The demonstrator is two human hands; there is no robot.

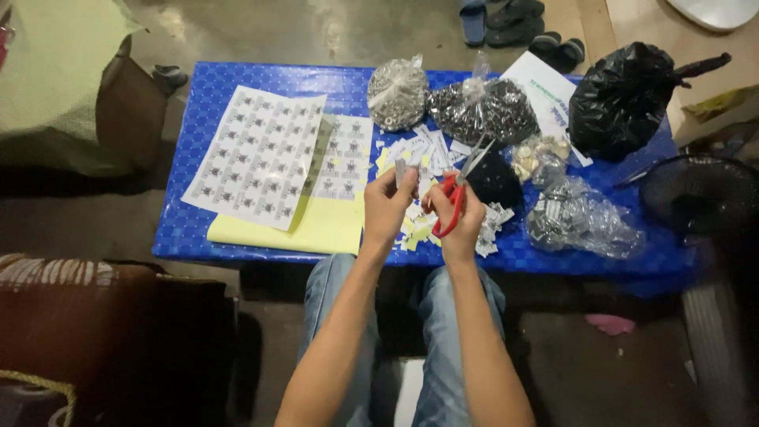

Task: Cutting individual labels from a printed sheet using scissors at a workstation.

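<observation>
the person's knees in blue jeans (443, 332) sit nearest, with both bare forearms reaching out over them toward a low blue table (198, 229). on the table's left part lies the big white sheet of printed labels (257, 154), partly peeled up from its yellow backing paper (316, 229), with a second label sheet (348, 158) just beside it. at the far right corner stands a knotted black plastic bag (624, 99), and along the far edge sit two clear bags of small metal parts (482, 111), one rounder and to the left. a crumpled clear bag (577, 217) lies at the right near edge, next to a small black bag (494, 182). a scatter of cut labels (423, 150) and yellow scraps is spread between these and the hands. the right hand (458, 217) is clenched through the red handles of a pair of scissors (460, 190), blades parted and pointing away. the left hand (387, 205) pinches a small cut label (401, 170) upright between fingertips, just left of the scissor blades.
</observation>
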